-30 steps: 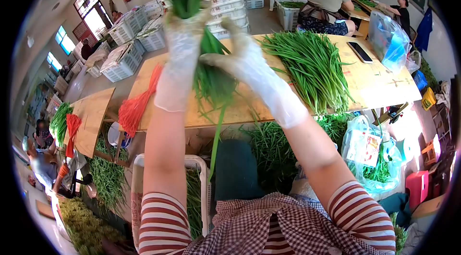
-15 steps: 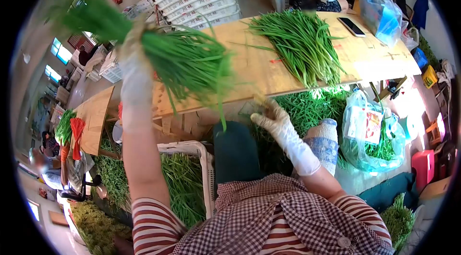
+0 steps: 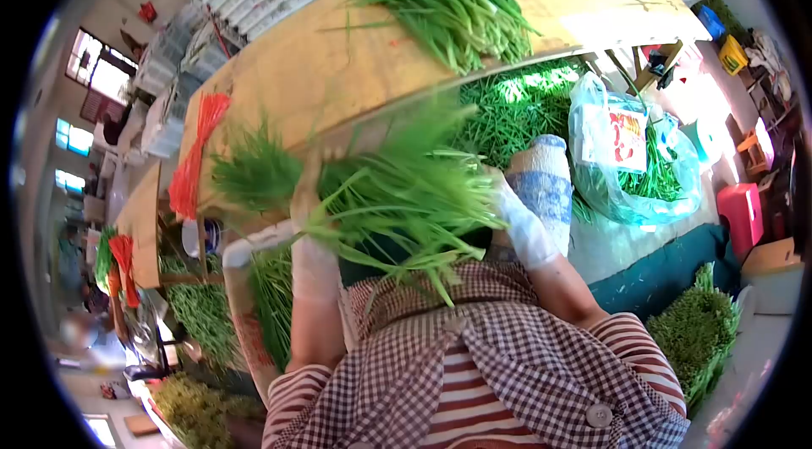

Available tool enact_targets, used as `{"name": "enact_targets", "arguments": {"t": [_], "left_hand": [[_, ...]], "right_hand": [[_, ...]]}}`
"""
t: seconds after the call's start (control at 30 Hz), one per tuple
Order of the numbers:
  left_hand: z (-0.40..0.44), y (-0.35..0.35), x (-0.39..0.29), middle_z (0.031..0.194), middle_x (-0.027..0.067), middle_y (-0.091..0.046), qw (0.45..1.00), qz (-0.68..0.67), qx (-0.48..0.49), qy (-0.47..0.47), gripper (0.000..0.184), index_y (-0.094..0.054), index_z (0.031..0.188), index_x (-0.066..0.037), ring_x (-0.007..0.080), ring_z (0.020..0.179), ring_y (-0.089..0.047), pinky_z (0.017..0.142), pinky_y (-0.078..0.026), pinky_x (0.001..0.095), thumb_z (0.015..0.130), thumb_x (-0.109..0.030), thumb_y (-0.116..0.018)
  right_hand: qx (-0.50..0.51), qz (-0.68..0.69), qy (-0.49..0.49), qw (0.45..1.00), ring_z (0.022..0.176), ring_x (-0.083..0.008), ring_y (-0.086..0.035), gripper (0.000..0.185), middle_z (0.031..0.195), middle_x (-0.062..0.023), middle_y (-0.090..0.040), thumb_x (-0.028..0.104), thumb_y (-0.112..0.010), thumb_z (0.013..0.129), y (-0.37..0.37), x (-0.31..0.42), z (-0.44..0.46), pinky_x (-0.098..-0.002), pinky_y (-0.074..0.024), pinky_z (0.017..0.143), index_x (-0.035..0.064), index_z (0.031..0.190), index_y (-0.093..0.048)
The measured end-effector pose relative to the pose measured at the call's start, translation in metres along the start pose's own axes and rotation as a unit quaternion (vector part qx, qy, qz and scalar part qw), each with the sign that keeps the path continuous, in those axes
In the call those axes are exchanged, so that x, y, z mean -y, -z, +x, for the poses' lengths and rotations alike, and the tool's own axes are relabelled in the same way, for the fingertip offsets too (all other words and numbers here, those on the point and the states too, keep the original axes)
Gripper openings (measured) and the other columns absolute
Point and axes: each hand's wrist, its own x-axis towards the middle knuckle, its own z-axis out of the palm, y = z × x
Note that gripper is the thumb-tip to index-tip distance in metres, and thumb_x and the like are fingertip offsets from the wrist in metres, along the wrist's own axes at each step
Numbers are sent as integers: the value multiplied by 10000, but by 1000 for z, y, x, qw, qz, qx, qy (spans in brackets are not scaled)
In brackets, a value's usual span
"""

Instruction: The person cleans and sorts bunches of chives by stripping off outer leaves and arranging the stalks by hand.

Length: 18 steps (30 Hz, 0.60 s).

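The bunch (image 3: 397, 204) of long green leaves is in front of the person's waist, on the near side of the table (image 3: 313, 77), and it is in the air. Its long axis goes mostly across the body, from left to right, and this is the relation which I judge to count most. The left hand (image 3: 309, 194) is closed around the bunch, so here there is no gap between hand and leaves. A short tuft comes out on the outer side of this hand, toward the red strips (image 3: 196, 161); the longer part spreads toward the right hand (image 3: 509, 202).

The right hand is at the other end, just beside the loose leaf ends or touching them. Its fingers are behind the leaves, so I cannot tell if they are wide, narrow or gripping. From the right hand, the bunch lies to the left; from the left hand, most of its length lies to the right. The left hand is clearly the nearer one, because it is on the bunch itself. Some leaves droop over the apron (image 3: 406, 347), and both the tuft and the upper leaves are blurred.

Near the left forearm stands the crate (image 3: 239, 258) with greens inside. Beside the right hand is the towel (image 3: 541, 183). The pile (image 3: 461, 5) lies on the table, well apart from both hands.
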Motion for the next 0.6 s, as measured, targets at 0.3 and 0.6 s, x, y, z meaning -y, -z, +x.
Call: {"name": "enact_targets", "arguments": {"t": [0.3,0.6], "left_hand": [[20,-42,-37,597,-26,-435,904,-384,-184,34,247,-466,705,-125,164,630,-506,801,-459,363,925,-206,-547],[38,-19,-48,484,-60,-369,888,-443,-1,-128,286,-424,662,-154,79,464,-364,794,-424,283,927,-180,-528]], "right_hand": [[-245,-55,91,964,952,-226,-622,418,1126,-128,-622,299,-550,947,-29,-7,-12,-349,-511,866,-17,1218,-517],[-292,-334,44,895,1103,-197,-573,392,1170,-100,-617,212,-604,922,-54,12,-18,-302,-426,996,20,1260,-549]]}}
